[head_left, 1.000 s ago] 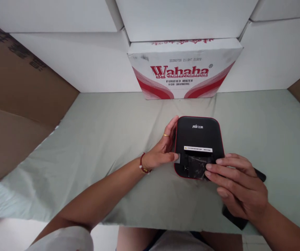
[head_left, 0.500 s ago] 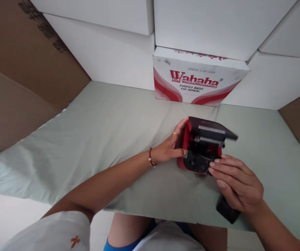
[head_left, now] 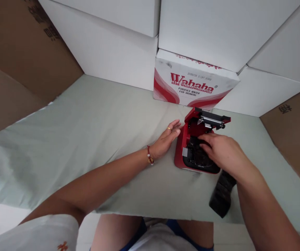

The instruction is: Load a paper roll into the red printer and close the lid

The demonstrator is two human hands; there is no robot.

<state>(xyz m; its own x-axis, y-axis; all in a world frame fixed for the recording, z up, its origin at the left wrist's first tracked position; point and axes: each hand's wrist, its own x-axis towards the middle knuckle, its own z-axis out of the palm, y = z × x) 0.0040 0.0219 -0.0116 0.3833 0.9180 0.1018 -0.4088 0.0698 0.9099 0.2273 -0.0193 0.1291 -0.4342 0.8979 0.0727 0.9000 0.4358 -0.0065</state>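
A small red and black machine that looks like a label printer (head_left: pixel 179 153) stands on the cloth with its lid (head_left: pixel 212 118) raised. My left hand (head_left: pixel 165 138) is beside its left wall, fingers stretched out and holding nothing. My right hand (head_left: pixel 219 150) reaches into the printer's dark interior from the right, fingers bent together. What lies between those fingertips is hidden. Inside the bay there is a shiny dark piece (head_left: pixel 202 158), its kind unclear. Below my right wrist, a long black object (head_left: pixel 221 197) lies on the cloth, its upper end partly covered.
A pale green cloth (head_left: pixel 108 118) covers the table. Behind the printer stands a white and red Wahaha water carton (head_left: pixel 194 82), against large white boxes (head_left: pixel 118 45). Brown cardboard (head_left: pixel 21 52) walls the left side, and more cardboard (head_left: pixel 293 136) the right.
My left hand has let go of the printer's left side and opened out. My right hand has moved from the front right edge into the bay. The lid stands more upright.
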